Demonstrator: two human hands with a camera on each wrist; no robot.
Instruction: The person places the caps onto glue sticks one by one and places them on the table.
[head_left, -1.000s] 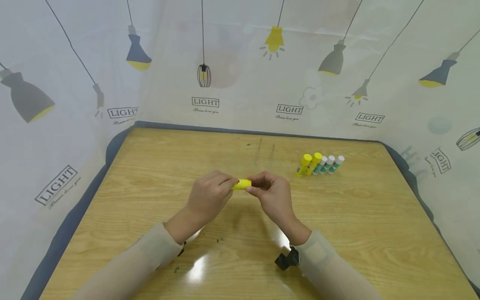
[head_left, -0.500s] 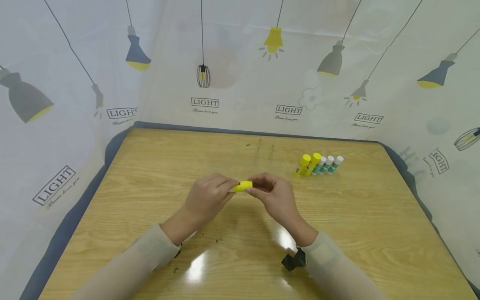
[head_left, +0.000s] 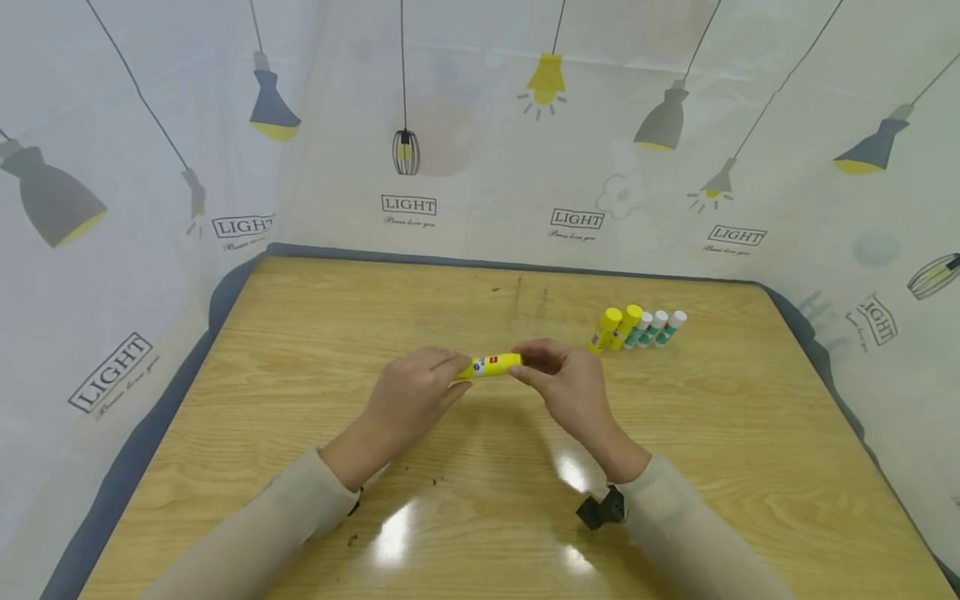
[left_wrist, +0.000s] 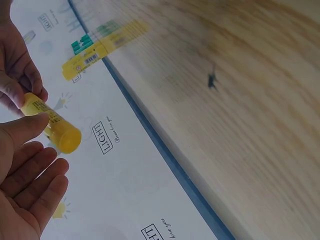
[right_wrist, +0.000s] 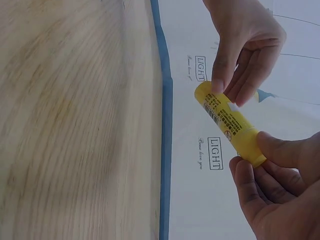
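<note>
A yellow glue stick (head_left: 495, 364) with a printed label is held up nearly level between my two hands, above the table. My left hand (head_left: 412, 392) pinches its left end between thumb and fingers. At the other end, the thumb and fingertips of my right hand (head_left: 566, 387) grip the stick. In the left wrist view a round yellow end of the glue stick (left_wrist: 55, 125) shows past my left thumb. Small print and a barcode on the glue stick (right_wrist: 225, 117) face the right wrist camera.
Toward the back right of the wooden table (head_left: 300, 317), two yellow glue sticks (head_left: 628, 327) stand beside several white-capped ones (head_left: 667, 329) with green labels. A pale curtain (head_left: 487, 167) printed with lamps surrounds the table's back and sides.
My right hand has moved a little to the right, and more of the glue stick shows between the hands. Its red and blue label marks have come into view. The left hand has barely moved.
</note>
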